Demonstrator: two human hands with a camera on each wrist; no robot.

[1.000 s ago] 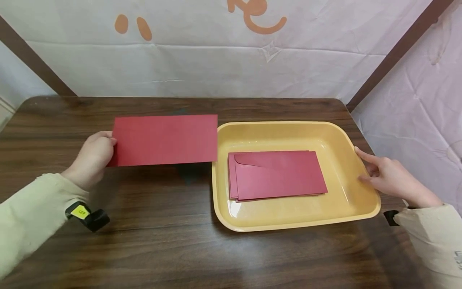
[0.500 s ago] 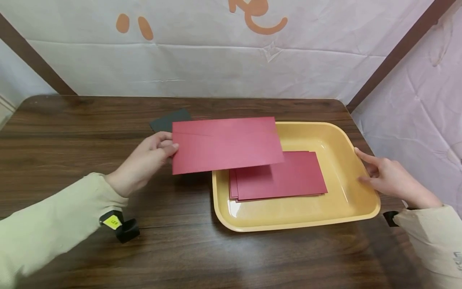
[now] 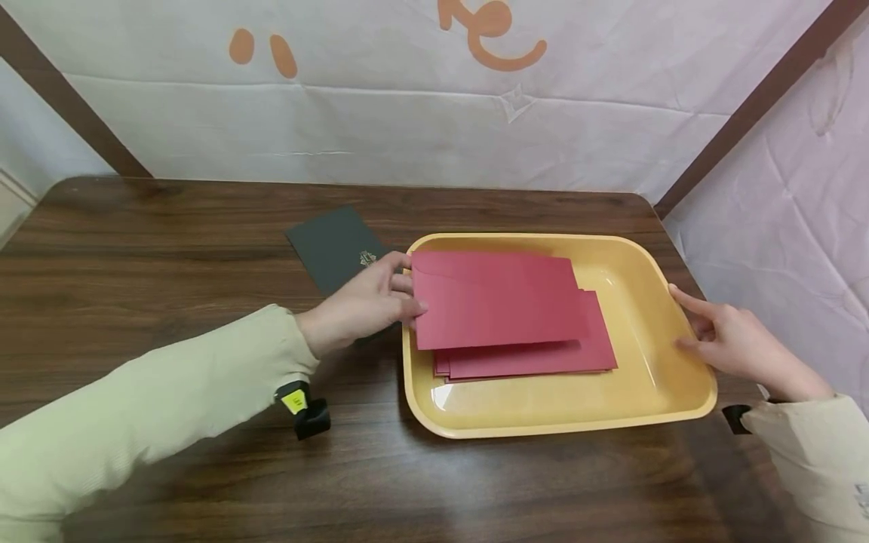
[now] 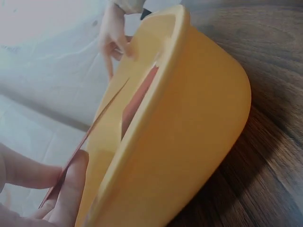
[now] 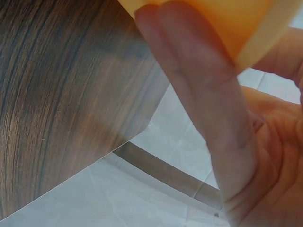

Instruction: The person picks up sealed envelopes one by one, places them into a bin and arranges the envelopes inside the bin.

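Observation:
My left hand (image 3: 366,302) pinches a red envelope (image 3: 498,298) by its left short edge, thumb on one face and fingers on the other. The envelope is over the yellow plastic tub (image 3: 543,403), above a stack of red envelopes (image 3: 600,332) lying flat on the tub's floor. In the left wrist view a gap shows between the held envelope (image 4: 102,116) and the stack (image 4: 139,99). On the tub's right side my right hand (image 3: 747,343) grips the rim, thumb inside and fingers against the outer wall.
A dark green card or envelope (image 3: 333,245) with a gold emblem lies on the brown wood table (image 3: 170,249), left of the tub and partly behind my left hand. A pale printed cloth (image 3: 407,128) hangs behind the table, and another stands at the right.
My left hand has carried the red envelope rightward from left of the tub to over the stack inside it. The green card has come into sight. My right hand has stayed on the rim.

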